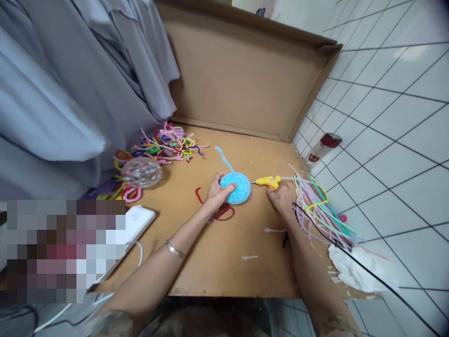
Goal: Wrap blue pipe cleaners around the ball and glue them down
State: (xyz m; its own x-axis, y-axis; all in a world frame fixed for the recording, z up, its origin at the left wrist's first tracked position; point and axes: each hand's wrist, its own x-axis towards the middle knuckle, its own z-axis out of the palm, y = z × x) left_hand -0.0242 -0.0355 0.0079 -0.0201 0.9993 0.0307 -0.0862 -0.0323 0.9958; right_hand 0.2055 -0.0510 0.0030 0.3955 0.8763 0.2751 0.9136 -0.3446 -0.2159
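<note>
- The left hand (216,193) grips the left side of a sky-blue, round, coiled fuzzy disc (242,192), thumb on its face; pressing hard could skew the coils.
- A loose sky-blue fuzzy strand (224,159) rises from the disc's upper part; if brushed, it could catch stray glue.
- The right hand (282,196), right of the disc, has its fingers closed around a yellow plastic glue gun (268,181). Its metal nozzle points at the disc's right edge, contact unclear; a slip could burn skin or smear glue over the fuzz.
- A thin black cable (372,268), lower right of the disc, could snag on the forearm and jerk the tool.
- Left of the disc sit a glossy, clear, ribbed rounded object (142,172) and, farther up, a tangled heap of fuzzy multicoloured stems (171,142).
- Just below the disc, smooth red scissor handles (225,218) form loops.
- Right of the disc lie long, straight pastel stems (317,210); beyond them, lower right, is crumpled soft white tissue (354,269).
</note>
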